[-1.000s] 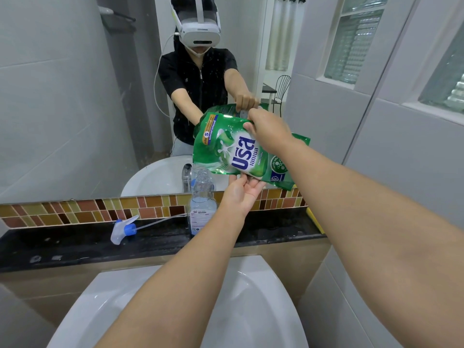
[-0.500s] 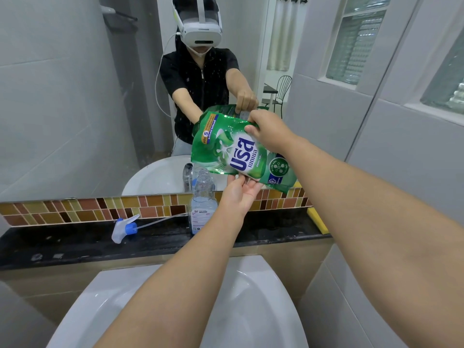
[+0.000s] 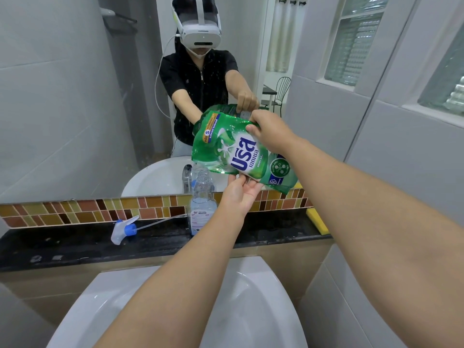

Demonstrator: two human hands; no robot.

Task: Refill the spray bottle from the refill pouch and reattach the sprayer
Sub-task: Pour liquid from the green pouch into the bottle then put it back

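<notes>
The pouch (image 3: 241, 151) is being tipped over the open bottle (image 3: 202, 199), so the step in hand appears to be the pour itself. It would be done well if the low corner of the pouch were brought squarely over the bottle's narrow neck before the tilt is increased, and if the flow were kept thin and slow, since the opening is small and the liquid could run down the outside onto the surface (image 3: 75, 244). Whether liquid is already running cannot be told.

The pouch is held in the air by both hands. Its upper edge is pinched by the right hand (image 3: 270, 131), fingers curled over the top. Its underside is supported by the left hand (image 3: 241, 194), palm up, with the fingertips touching the lower edge; the fingers are fairly straight, so the pouch is cradled rather than gripped there.

The bottle stands upright on the dark surface against the tiled strip, just left of the left hand and directly below the pouch's low left corner, untouched by either hand. It looks only partly filled. The sprayer (image 3: 123, 231) lies on its side on the surface, well to the left of the bottle, its tube pointing toward the bottle, not yet refitted.
</notes>
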